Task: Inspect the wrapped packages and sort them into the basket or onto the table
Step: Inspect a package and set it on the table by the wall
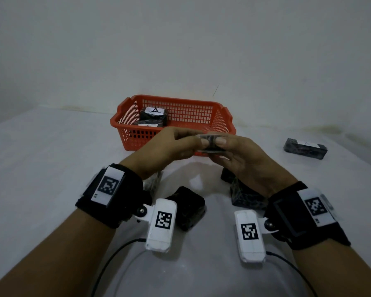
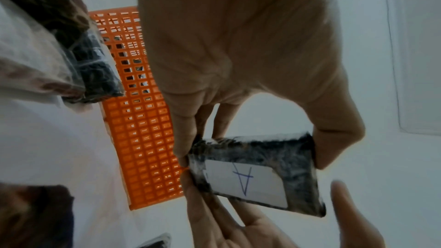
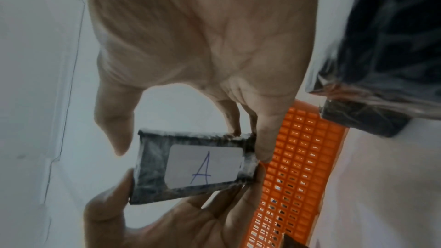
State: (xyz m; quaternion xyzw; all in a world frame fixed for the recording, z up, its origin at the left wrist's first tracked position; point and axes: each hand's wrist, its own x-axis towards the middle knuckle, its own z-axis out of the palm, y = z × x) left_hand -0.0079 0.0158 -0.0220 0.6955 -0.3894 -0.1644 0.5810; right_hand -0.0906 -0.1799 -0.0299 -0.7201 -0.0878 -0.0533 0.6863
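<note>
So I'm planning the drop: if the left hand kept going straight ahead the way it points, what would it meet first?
Probably the right hand, whose fingertips it faces across the dark wrapped package labelled A; the orange plastic mesh basket lies beyond.

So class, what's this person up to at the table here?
A person holds one dark wrapped package up between the left hand and right hand, just in front of the orange basket. Its white label reads A. Two packages already lie in the basket; others remain on the table.
</note>
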